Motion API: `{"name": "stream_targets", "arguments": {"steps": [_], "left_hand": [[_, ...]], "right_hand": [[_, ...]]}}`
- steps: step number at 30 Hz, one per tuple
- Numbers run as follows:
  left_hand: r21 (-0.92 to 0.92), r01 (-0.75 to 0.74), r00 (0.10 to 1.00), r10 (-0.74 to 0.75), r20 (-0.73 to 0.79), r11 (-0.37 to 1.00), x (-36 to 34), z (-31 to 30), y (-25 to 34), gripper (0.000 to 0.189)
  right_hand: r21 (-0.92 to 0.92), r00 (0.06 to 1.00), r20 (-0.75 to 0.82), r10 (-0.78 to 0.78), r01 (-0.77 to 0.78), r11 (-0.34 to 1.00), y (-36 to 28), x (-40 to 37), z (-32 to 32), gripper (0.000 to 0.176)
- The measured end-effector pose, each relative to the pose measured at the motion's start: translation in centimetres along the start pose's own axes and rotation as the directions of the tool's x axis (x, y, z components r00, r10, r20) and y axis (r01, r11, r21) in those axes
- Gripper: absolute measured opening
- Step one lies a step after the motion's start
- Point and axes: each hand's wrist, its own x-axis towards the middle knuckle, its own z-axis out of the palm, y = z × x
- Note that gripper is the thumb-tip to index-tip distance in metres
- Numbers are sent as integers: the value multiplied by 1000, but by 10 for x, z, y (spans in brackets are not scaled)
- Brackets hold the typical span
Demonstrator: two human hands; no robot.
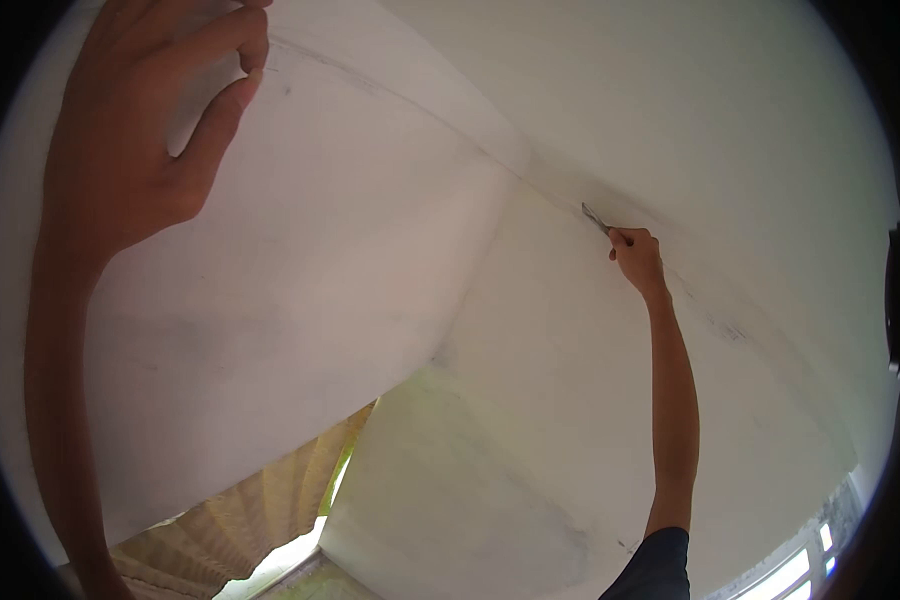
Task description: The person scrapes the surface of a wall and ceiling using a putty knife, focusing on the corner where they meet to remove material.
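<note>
**A:** Where is the thin metal tool [594,216]?

**B:** In the right hand [637,258]. The fist is closed round its handle, with the arm stretched up and away. Only the blade end shows, its tip against the seam [450,135] where the white wall [320,300] meets the ceiling [670,100].

**A:** Which way does it lie?

**B:** Its long axis runs roughly along that seam, pointing up and left from the fist, toward the left hand [140,130].

**A:** And that hand?

**B:** It is far nearer the camera, high on the left and well apart from the tool. The fingers are curled, and the thumb tip meets the forefinger beside the same seam. I cannot tell whether it pinches anything.

**A:** So which hand is nearer the tool?

**B:** The right; it already holds it.
</note>
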Motion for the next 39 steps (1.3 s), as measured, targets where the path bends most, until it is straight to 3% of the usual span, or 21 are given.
{"name": "stream_targets", "arguments": {"steps": [4,7,11,15,20,22,23,26,30,33,36,39], "left_hand": [[23,-6,1000,6,-16,1000,-1,2,0,5],[47,-27,998,29,-58,999,-1,7,-1,5],[5,-44,990,44,-132,999,2,13,-5,5],[-200,34,983,-68,-168,979,4,26,5,12],[-166,62,982,-90,-165,984,8,18,10,12],[-153,44,984,-69,-162,987,7,17,6,11],[-152,38,985,-62,-160,988,6,18,6,11],[-157,26,985,-52,-162,987,4,18,4,11],[-168,37,986,-63,-152,985,1,19,4,10],[-151,30,988,-52,-144,988,-1,19,2,9],[-137,16,989,-36,-144,990,-1,20,-2,9],[-159,8,991,-29,-133,987,5,24,-2,9]], "right_hand": [[-90,985,-109,-135,126,988,-32,14,31,29],[-187,983,-151,-99,70,980,-66,29,48,27],[-128,989,-108,-105,91,988,-57,32,40,26],[-174,978,-134,-161,137,975,-53,7,35,25],[-222,973,-153,-171,135,966,-83,32,67,25],[-215,979,-87,-186,163,963,-94,31,59,25],[-217,981,-51,-186,171,961,-91,26,56,25],[-240,968,-149,-202,163,957,-65,10,50,24],[-169,987,-84,-136,120,978,-52,-2,32,25],[-200,959,-152,-241,209,957,-68,21,60,25],[-218,986,-66,-151,134,967,-92,35,55,25],[-192,971,6,-239,235,953,-85,32,46,26]]}}
